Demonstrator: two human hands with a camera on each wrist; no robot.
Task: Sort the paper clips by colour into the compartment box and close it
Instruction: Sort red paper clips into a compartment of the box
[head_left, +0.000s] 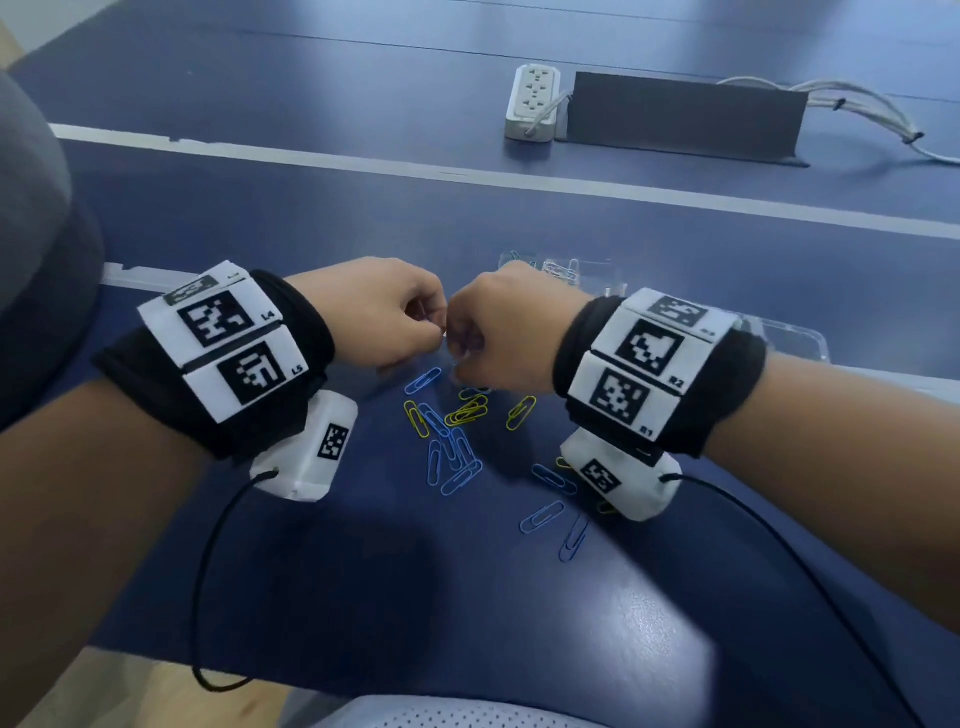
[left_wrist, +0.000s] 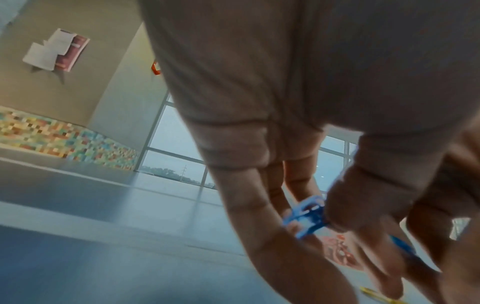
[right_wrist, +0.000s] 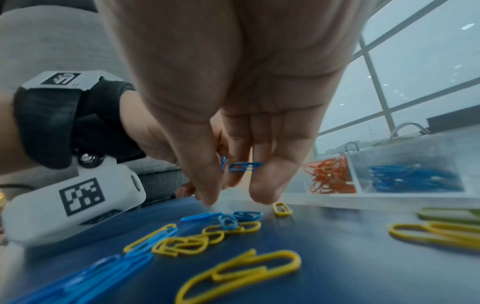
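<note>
My two hands meet fingertip to fingertip above the blue table. The left hand (head_left: 435, 332) and the right hand (head_left: 461, 340) both pinch a small bunch of blue paper clips (left_wrist: 307, 216), which also shows between the right fingers (right_wrist: 245, 166). Loose blue clips (head_left: 453, 460) and yellow clips (head_left: 467, 413) lie scattered on the table under and in front of the hands. The clear compartment box (head_left: 797, 338) stands open behind the right wrist. One compartment holds orange clips (right_wrist: 328, 176), the one beside it blue clips (right_wrist: 413, 179). The right hand and wrist hide most of the box.
A white power strip (head_left: 532, 101), a dark grey panel (head_left: 685, 117) and a bundle of cables (head_left: 878, 109) sit at the far side. A white tape line (head_left: 363, 163) crosses the table. Black wrist-camera cords (head_left: 208, 571) hang near the table's front edge.
</note>
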